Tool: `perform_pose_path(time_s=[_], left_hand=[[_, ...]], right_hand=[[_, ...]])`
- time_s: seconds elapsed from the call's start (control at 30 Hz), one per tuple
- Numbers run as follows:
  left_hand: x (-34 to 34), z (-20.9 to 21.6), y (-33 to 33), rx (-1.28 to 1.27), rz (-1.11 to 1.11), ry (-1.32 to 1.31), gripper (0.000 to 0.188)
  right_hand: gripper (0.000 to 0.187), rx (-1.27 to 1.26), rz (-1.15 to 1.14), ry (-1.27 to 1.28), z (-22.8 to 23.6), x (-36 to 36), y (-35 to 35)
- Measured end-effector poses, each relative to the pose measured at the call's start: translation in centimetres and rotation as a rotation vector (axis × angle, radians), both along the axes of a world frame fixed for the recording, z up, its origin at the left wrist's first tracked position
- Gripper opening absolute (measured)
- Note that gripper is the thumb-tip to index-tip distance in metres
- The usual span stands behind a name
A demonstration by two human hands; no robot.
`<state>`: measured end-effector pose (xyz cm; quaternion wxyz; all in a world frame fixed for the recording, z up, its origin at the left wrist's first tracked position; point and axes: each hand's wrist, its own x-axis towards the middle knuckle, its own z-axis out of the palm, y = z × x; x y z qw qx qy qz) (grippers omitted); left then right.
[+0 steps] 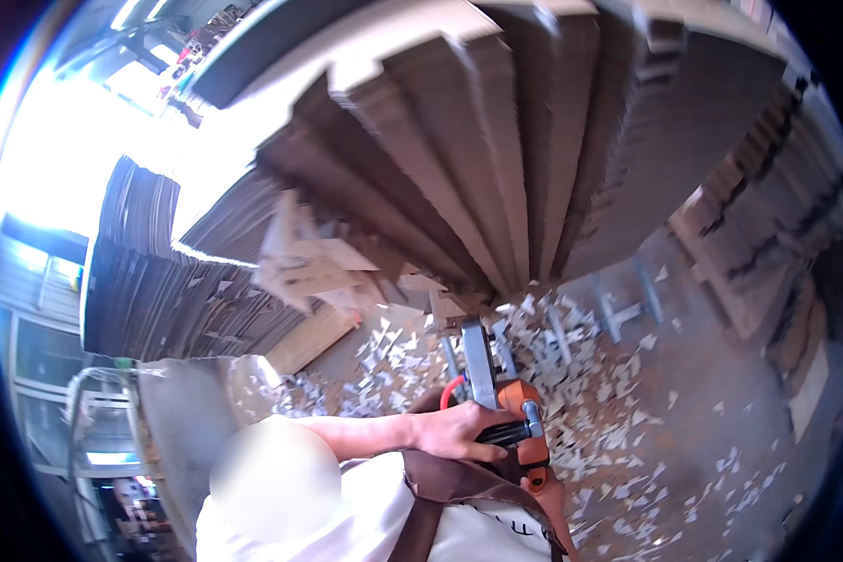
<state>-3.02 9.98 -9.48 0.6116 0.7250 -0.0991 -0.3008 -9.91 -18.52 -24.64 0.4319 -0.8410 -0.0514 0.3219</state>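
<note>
An orange hand-held power tool with a long grey metal bar is held in front of my body. My left hand is closed on its black side handle. My right hand is at the orange rear end and seems wrapped round it, its fingers mostly hidden. A red hose or cable curves beside the bar. The bar points away from me, its far end close to the bottom of a tall stack of brown cardboard sheets, whose side is stepped into ridges. Whether they touch, I cannot tell.
Small cardboard scraps litter the floor. More cardboard stacks stand at the left and right. Larger offcuts hang or lie left of the tall stack, above a wooden block. Metal bars lie low beyond the tool.
</note>
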Motion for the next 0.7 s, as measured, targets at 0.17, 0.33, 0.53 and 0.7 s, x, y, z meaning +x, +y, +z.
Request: perform_pose_path(time_s=[0.17, 0.33, 0.53, 0.7], left_hand=[[0.8, 8.7, 3.5, -0.138, -0.074, -0.269, 0.054], [-1.1, 16.2, 7.0, -0.236, -0.203, -0.454, 0.053], [-3.2, 22.4, 11.9, -0.242, -0.296, -0.609, 0.037], [-4.0, 22.5, 13.7, -0.201, -0.21, -0.588, 0.04]], right_hand=[[0.027, 0.2, -0.179, -0.257, 5.5, 3.5, 5.8], [0.027, 0.426, -0.287, -0.548, 11.2, 4.1, 11.8], [0.029, 0.348, -0.385, -0.729, 18.7, 1.1, 16.7], [0.03, 0.256, -0.415, -0.489, 18.1, -1.8, 16.2]])
